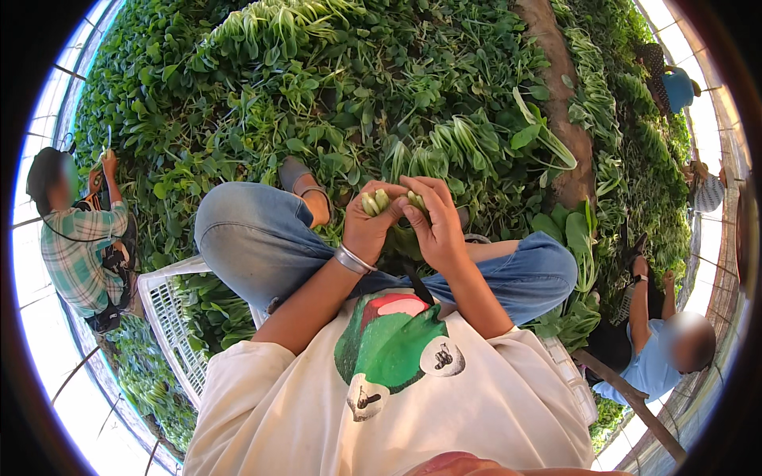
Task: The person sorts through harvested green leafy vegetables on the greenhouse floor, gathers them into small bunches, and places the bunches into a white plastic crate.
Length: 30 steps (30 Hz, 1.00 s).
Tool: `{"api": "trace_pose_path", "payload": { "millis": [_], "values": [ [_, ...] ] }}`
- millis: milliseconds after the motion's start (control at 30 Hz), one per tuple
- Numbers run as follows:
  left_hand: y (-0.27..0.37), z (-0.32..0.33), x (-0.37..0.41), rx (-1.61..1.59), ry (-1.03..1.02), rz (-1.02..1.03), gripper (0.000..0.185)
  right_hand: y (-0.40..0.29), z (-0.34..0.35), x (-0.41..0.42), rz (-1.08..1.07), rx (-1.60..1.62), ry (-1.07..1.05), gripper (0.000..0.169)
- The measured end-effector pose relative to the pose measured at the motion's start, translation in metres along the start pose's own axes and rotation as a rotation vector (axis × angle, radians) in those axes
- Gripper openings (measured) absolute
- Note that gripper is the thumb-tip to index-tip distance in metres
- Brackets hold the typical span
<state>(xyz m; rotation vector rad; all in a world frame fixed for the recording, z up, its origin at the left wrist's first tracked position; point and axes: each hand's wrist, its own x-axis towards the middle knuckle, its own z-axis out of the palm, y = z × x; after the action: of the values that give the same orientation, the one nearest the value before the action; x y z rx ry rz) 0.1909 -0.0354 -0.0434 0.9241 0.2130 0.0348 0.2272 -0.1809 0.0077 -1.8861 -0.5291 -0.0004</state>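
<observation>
My left hand is closed around the pale green stem ends of a few leafy greens. Close beside it, my right hand grips more pale stem ends, and the thumbs almost meet. The leaves of the held greens are mostly hidden below the hands. Past my fingers, bundles of leafy greens lie on the leafy ground. A single pale-stemmed plant rests near a bare strip of soil.
White plastic crates, one holding greens, stand at both sides of me. A co-worker in a plaid shirt crouches at left; another in light blue sits at right. Bare soil runs between beds. A wooden pole slants at lower right.
</observation>
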Motion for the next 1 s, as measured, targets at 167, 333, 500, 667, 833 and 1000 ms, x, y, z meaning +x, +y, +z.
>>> {"api": "trace_pose_path", "payload": {
  "millis": [167,333,500,667,833,1000],
  "values": [
    [0.0,-0.004,-0.007,-0.108,0.037,-0.128,0.017,-0.002,0.006,-0.004,0.12,0.087,-0.075,0.037],
    [-0.002,0.002,-0.005,-0.04,0.057,0.014,0.031,0.009,0.008,-0.007,0.058,-0.1,-0.017,0.027],
    [-0.008,-0.009,-0.001,0.008,0.086,0.017,0.059,-0.014,0.019,-0.001,0.03,-0.186,0.049,0.03],
    [0.004,0.013,-0.001,0.04,0.109,-0.044,0.061,-0.006,0.043,0.0,-0.031,-0.023,0.033,0.064],
    [-0.015,0.013,0.009,-0.076,0.272,-0.055,0.02,0.016,0.048,-0.006,0.163,0.058,0.0,0.063],
    [-0.031,-0.018,0.021,0.14,0.509,0.033,0.019,0.081,0.036,-0.002,0.616,0.685,-0.218,0.053]
  ]
}}
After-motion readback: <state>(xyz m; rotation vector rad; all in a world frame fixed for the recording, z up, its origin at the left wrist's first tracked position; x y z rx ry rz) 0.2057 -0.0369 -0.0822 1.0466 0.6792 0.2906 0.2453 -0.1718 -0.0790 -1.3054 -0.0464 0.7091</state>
